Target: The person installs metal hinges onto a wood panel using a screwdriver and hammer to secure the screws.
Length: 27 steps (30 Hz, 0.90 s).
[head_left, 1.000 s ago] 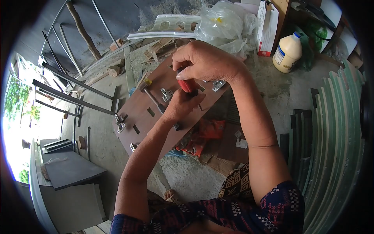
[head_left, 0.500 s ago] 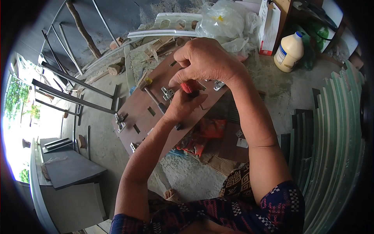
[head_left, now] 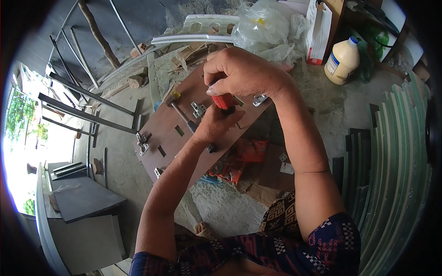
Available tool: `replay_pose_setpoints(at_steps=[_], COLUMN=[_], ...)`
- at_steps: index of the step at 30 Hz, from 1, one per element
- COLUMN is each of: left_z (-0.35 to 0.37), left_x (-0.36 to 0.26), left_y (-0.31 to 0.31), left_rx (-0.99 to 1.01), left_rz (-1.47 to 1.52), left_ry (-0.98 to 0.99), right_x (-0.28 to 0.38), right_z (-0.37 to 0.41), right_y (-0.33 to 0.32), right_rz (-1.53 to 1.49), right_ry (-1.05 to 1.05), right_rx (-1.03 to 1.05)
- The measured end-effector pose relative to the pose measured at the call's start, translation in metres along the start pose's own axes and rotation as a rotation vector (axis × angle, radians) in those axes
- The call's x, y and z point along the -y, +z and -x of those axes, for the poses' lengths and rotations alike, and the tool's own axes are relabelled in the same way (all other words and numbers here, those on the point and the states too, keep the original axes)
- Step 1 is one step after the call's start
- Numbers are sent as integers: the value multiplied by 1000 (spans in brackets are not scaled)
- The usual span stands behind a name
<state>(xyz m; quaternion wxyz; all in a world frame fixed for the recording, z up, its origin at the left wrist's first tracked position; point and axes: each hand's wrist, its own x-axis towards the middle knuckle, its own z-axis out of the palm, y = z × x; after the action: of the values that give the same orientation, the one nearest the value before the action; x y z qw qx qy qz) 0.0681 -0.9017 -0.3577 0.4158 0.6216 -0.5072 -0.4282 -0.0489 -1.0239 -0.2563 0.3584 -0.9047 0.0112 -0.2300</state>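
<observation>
A red-handled tool point(head_left: 223, 100) stands over a brown board point(head_left: 161, 131). My right hand point(head_left: 244, 73) grips the top of its handle with bent fingers. Just below, my left hand point(head_left: 215, 122) is closed around the lower part of the tool, and its tip is hidden. Metal hinges lie on the board, one point(head_left: 198, 109) beside my left hand, another point(head_left: 142, 143) at the left edge and a third point(head_left: 259, 100) below my right wrist. A hammer point(head_left: 183, 115) with a yellowish head rests on the board left of my left hand. Rectangular slots are cut in the board.
Red plastic bags point(head_left: 251, 151) lie below the board's right edge. A jug with a blue cap point(head_left: 342, 61) and clear plastic bags point(head_left: 262, 27) are at the back. Green-edged panels point(head_left: 391, 170) stand at right. Metal frames point(head_left: 87, 112) and grey panels point(head_left: 87, 195) are at left.
My right hand has turned slightly on the red handle, and its thumb and fingers now sit closer around the top. My left hand has hardly moved.
</observation>
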Motion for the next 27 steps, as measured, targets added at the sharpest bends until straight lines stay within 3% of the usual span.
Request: replay_pose_setpoints(at_steps=[14,17,20,23,27], left_z=[1,1,1,0,-1], left_x=[1,4,3,5,7], left_y=[2,0,-1,-1,-1], left_rx=[-17,-7,0,-9,-5], left_rz=[8,26,29,33,24], left_ry=[-5,-7,-19,-16,-14], right_x=[18,7,-3,-2,-3], right_z=[-1,1,0,-2,-6], right_y=[-6,-2,-1,-2,2], right_rz=[349,167,-62,-83,-88], right_ry=[190,32,-101,-86,-52], right_rx=[-52,-148,-17,84,52])
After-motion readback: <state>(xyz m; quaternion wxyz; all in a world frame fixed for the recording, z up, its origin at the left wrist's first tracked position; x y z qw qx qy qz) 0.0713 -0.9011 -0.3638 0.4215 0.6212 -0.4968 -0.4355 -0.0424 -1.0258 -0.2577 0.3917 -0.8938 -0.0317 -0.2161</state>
